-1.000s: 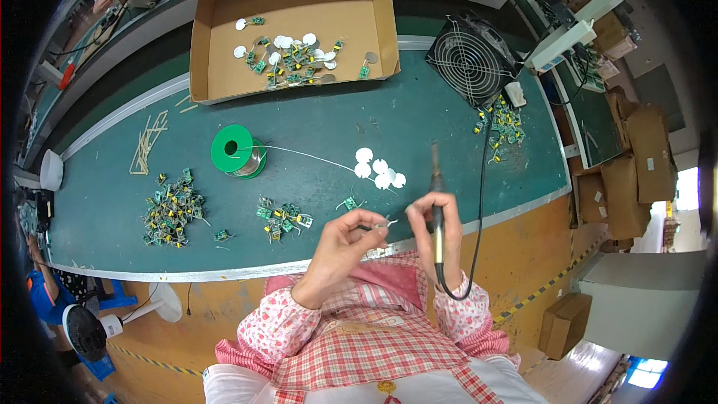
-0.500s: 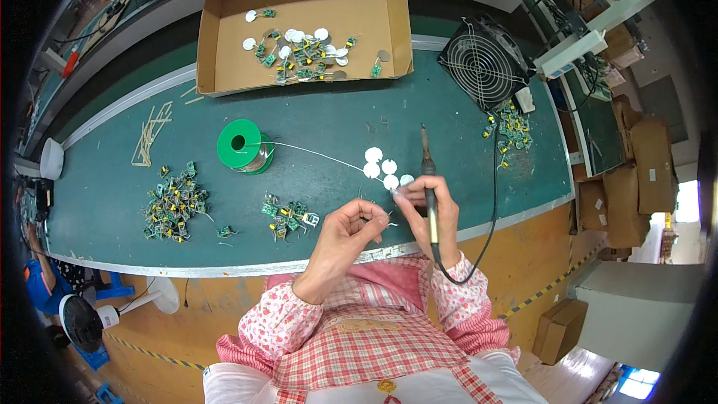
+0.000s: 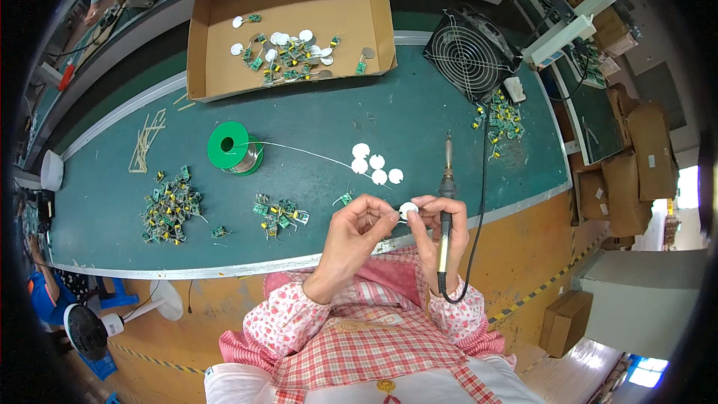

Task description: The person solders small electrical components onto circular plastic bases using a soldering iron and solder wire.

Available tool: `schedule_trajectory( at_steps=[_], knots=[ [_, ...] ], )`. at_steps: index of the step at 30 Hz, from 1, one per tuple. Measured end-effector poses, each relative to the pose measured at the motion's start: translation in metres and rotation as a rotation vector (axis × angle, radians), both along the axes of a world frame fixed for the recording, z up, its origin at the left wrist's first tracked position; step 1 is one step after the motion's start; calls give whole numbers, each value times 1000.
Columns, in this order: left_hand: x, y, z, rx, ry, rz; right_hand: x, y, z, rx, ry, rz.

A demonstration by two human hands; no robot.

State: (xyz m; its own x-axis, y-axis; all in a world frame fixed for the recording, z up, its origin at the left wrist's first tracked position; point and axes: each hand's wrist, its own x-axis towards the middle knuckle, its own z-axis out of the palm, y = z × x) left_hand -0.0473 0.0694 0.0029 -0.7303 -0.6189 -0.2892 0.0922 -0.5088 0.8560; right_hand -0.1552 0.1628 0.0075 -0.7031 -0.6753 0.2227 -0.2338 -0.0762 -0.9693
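My right hand (image 3: 440, 233) grips a soldering iron (image 3: 446, 179) whose tip points away from me over the green bench (image 3: 419, 116). Its fingertips also touch a small white round disc (image 3: 407, 210) that my left hand (image 3: 357, 233) pinches from the other side. Both hands meet at the bench's near edge. Several more white discs (image 3: 376, 164) lie just beyond them. A green spool of solder wire (image 3: 233, 148) stands further left, its wire running toward the discs.
An open cardboard box (image 3: 292, 22) with small green circuit boards and white discs sits at the back. Piles of green boards lie at the left (image 3: 170, 206), the middle (image 3: 280, 215) and far right (image 3: 497, 120). A black fan (image 3: 470, 54) stands at the right.
The soldering iron in my right hand has swung slightly right and nearer the bench edge. My hands have come together on a white disc.
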Motion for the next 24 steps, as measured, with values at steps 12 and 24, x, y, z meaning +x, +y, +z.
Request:
schedule_trajectory(
  at_steps=[12, 24],
  knots=[
    [-5, 7, -3, -10, -89, 73, 7, -2, -3, -24, -33, -31],
    [-7, -1, 1, 113, -77, 118, -1, -2, 7, 104, 316, -91]
  ],
)
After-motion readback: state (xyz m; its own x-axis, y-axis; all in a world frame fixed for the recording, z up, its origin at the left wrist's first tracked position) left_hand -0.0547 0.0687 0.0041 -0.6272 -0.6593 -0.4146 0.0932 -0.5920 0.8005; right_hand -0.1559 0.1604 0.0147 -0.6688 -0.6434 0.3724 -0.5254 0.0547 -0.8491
